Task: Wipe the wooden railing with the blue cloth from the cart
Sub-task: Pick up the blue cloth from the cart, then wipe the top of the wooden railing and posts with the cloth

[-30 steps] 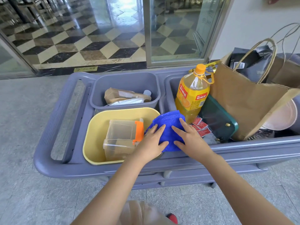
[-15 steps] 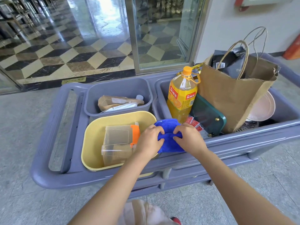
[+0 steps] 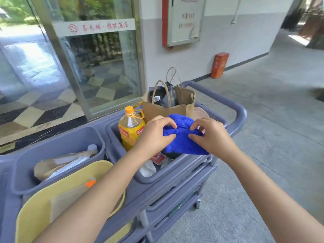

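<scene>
A person's left hand (image 3: 154, 137) and right hand (image 3: 212, 137) pinch one blue cloth (image 3: 184, 139) between them, lifted above the grey cart (image 3: 175, 179). In the cart below: one orange-capped bottle (image 3: 130, 128) with a red-and-yellow label, unreadable, left of the cloth; one brown paper bag (image 3: 163, 109) behind; two grey bins and one yellow tub (image 3: 40, 206) further left.

Blue cloth lifted over the cart

The blue cloth (image 3: 182, 137) is a fuzzy, bright, bunched-up rag, pinched at its top edge from both sides, hanging above the grey plastic cart (image 3: 175, 174) and its right-hand bin.
</scene>
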Available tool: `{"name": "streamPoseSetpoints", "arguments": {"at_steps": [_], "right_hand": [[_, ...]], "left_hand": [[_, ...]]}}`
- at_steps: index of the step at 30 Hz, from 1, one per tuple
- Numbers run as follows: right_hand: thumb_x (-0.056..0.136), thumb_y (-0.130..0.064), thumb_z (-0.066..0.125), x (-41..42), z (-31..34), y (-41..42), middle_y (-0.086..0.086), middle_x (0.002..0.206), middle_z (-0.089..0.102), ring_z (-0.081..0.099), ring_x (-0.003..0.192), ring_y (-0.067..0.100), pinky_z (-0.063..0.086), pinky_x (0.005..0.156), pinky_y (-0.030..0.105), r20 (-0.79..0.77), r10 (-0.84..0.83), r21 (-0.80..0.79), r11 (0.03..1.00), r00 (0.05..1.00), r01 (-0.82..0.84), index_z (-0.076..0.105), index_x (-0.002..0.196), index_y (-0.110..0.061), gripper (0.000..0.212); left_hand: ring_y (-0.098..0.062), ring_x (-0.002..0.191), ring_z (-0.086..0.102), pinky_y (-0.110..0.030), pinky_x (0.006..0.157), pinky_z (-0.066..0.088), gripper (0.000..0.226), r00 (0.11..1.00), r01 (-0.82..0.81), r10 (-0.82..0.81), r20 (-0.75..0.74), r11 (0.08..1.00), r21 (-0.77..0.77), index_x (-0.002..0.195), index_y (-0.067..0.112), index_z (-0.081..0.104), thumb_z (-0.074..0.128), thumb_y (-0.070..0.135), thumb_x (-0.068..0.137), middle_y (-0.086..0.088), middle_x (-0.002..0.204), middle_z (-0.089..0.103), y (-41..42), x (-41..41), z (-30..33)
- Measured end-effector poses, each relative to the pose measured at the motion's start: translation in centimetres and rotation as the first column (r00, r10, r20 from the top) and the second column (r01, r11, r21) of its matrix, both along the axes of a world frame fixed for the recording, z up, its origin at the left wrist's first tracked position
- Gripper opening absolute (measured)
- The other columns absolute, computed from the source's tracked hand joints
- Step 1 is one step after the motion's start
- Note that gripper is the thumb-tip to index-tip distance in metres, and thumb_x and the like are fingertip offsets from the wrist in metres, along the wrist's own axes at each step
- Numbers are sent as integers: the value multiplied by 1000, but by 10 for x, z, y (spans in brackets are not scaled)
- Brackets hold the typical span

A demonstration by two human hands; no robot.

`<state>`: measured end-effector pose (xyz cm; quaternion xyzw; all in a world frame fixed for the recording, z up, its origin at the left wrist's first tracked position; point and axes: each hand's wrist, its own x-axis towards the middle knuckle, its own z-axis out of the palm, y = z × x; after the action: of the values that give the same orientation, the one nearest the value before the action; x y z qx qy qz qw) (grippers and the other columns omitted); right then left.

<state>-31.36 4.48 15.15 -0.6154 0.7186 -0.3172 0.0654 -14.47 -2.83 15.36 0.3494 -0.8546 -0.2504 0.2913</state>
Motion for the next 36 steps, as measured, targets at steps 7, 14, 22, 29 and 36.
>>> {"name": "streamPoseSetpoints", "arguments": {"at_steps": [7, 14, 22, 29, 36], "right_hand": [[74, -12, 67, -34, 26, 112, 5, 94, 63, 57, 86, 25, 49, 71, 36, -129, -414, -106, 909, 901, 402, 65, 84, -15, 11], [75, -11, 65, 18, -8, 272, 0, 98, 64, 57, 96, 23, 52, 73, 39, -97, -824, -171, 566, 558, 806, 65, 85, -16, 12], [74, -11, 66, 121, -15, 453, 1, 95, 66, 58, 97, 24, 51, 76, 41, -51, -997, -117, 56, 50, 992, 66, 82, -15, 9], [74, -10, 66, 222, -21, 562, -1, 93, 66, 58, 95, 22, 50, 75, 37, -76, -950, -152, -289, -303, 945, 63, 80, -17, 10], [75, -10, 67, 292, -32, 627, -1, 92, 66, 59, 93, 23, 52, 69, 36, -137, -854, -177, -477, -502, 861, 63, 82, -15, 9]], "left_hand": [[-7, 87, 47, -9, 71, 32, 17, 911, 403, -411, -27, 904, -139, 89, 16, 66, 67, 8, 73, -2, 95, 60, 47, -83, 18], [-4, 88, 54, -3, 69, 33, 18, 582, 804, -812, -51, 584, -111, 90, 19, 68, 67, 9, 75, 4, 97, 62, 165, -124, -13], [-8, 92, 54, -4, 82, 32, 18, 73, 993, -997, -15, 74, -97, 89, 17, 69, 69, 8, 73, -1, 95, 63, 357, -118, -22], [-2, 95, 53, -13, 77, 39, 20, -276, 960, -958, -77, -271, -76, 91, 18, 68, 67, 7, 74, 5, 97, 59, 500, -67, -27], [-3, 96, 52, 0, 81, 33, 19, -432, 899, -897, -94, -421, -120, 91, 16, 69, 66, 4, 76, 4, 99, 59, 596, -20, -37]]}}
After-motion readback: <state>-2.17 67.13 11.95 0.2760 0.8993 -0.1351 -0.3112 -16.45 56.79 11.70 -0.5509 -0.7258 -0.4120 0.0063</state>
